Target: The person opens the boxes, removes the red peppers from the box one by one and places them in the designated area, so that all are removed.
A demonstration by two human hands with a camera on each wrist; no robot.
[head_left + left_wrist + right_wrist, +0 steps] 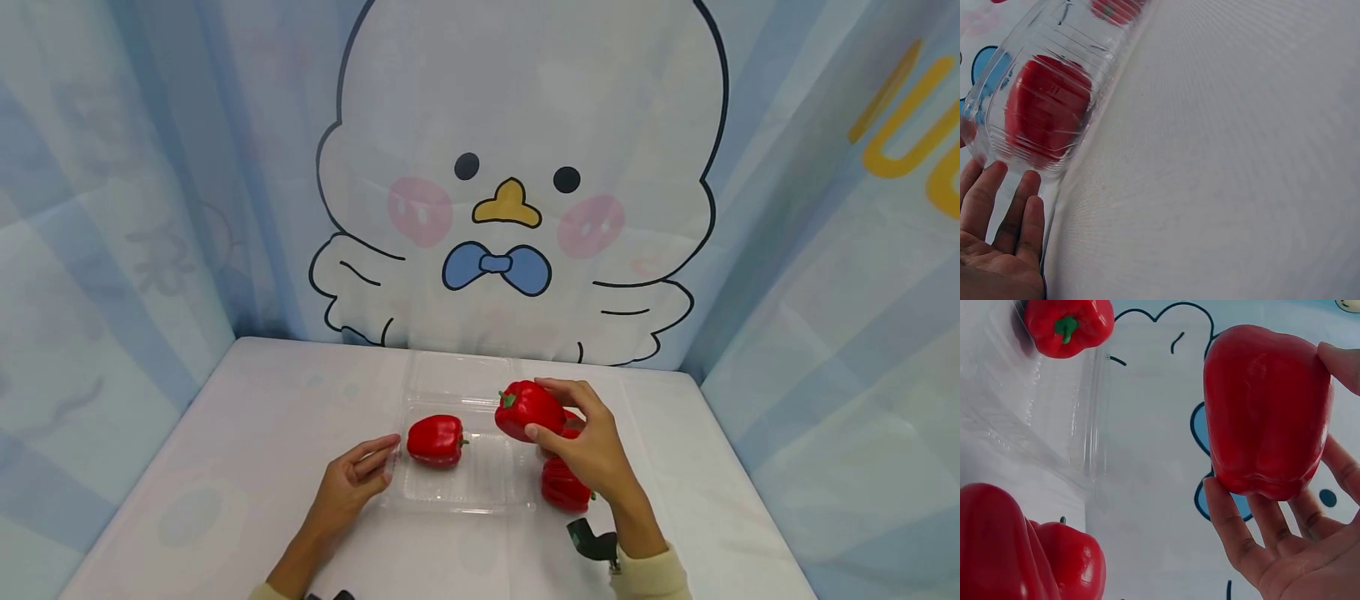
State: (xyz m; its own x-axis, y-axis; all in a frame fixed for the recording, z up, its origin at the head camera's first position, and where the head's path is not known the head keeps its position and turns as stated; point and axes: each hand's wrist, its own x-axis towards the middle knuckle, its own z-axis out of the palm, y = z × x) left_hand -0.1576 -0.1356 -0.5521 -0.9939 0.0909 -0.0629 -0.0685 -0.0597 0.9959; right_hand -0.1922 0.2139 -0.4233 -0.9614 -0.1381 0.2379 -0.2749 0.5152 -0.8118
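Right of the clear clamshell container [487,479] lie loose red bell peppers [565,486]; at its left edge, my left hand [347,490], fingers mostly extended. Inside sits one pepper [435,442]. By the container's right side, my right hand [592,437] grips a raised pepper [527,408] — probably light, firm, slippery; hold its flanks.

- The head view is bright, with soft light.
- A pepper [1075,559] has white shiny spots.
- The box [480,479] has shiny edges.
- The left wrist view is greyer and a bit fuzzy.
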